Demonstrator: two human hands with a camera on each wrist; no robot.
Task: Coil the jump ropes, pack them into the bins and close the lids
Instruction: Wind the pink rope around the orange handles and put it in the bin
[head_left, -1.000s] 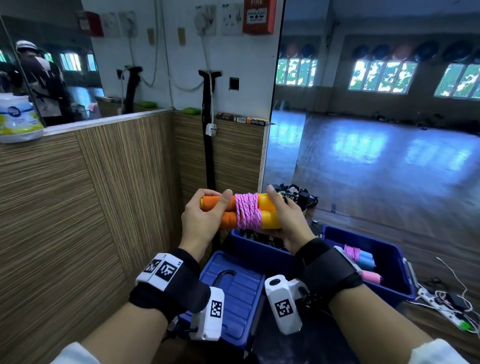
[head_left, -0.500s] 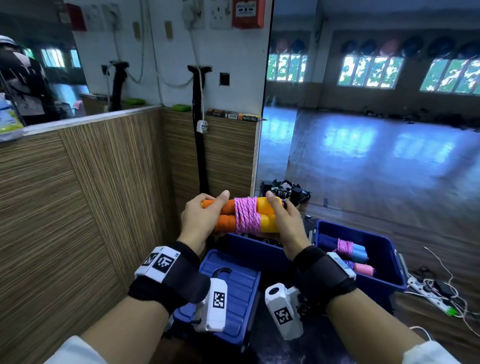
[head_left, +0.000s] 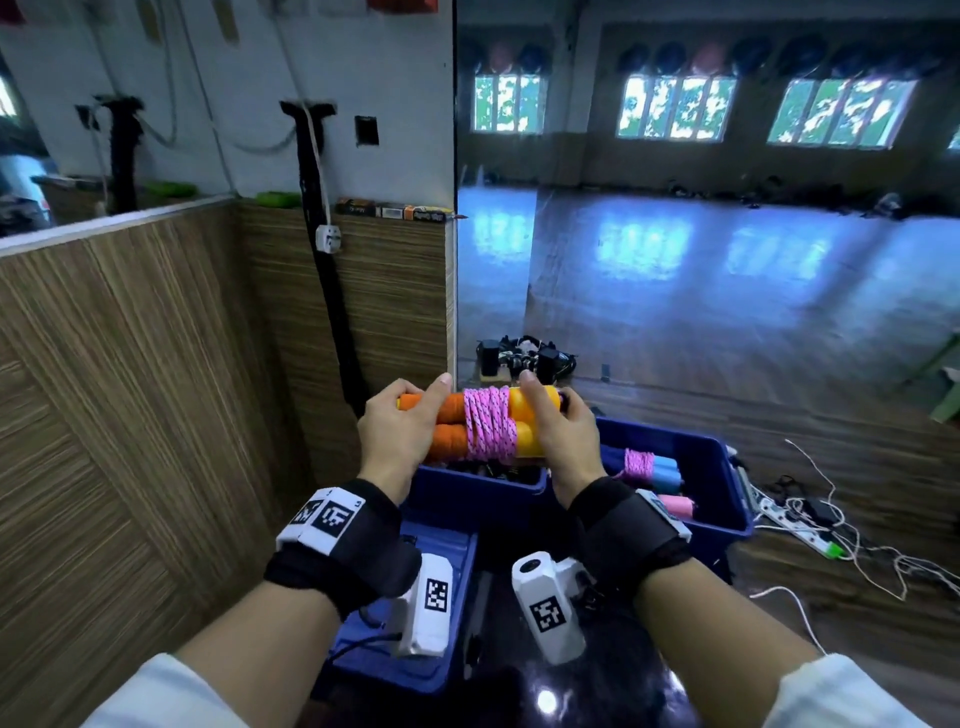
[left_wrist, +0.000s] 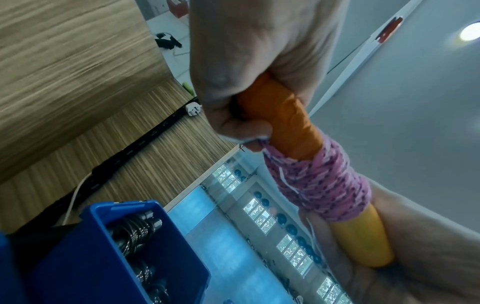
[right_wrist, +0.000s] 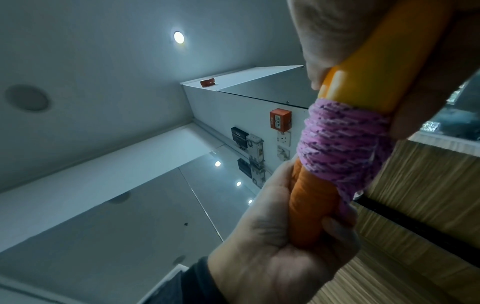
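I hold a coiled jump rope (head_left: 485, 426) level in front of me: two orange-and-yellow handles side by side, bound in the middle by pink cord (left_wrist: 319, 183). My left hand (head_left: 400, 431) grips the orange ends (right_wrist: 309, 209). My right hand (head_left: 558, 431) grips the yellow ends (right_wrist: 363, 78). Below the rope stands an open blue bin (head_left: 478, 488) with dark ropes (left_wrist: 140, 230) inside. To its right a second open blue bin (head_left: 722, 499) holds a blue-handled rope (head_left: 649, 467) and a pink-handled one (head_left: 675, 504).
A blue lid (head_left: 415, 670) lies below my left wrist. A wood-panelled wall (head_left: 156, 389) runs along the left, with a black strap (head_left: 332, 291) hanging down it. A power strip and white cables (head_left: 810, 535) lie on the floor at right. A mirror wall (head_left: 701, 234) stands ahead.
Both hands have kept hold of the bound rope and lowered it slightly toward the bins. The head view has tilted down.
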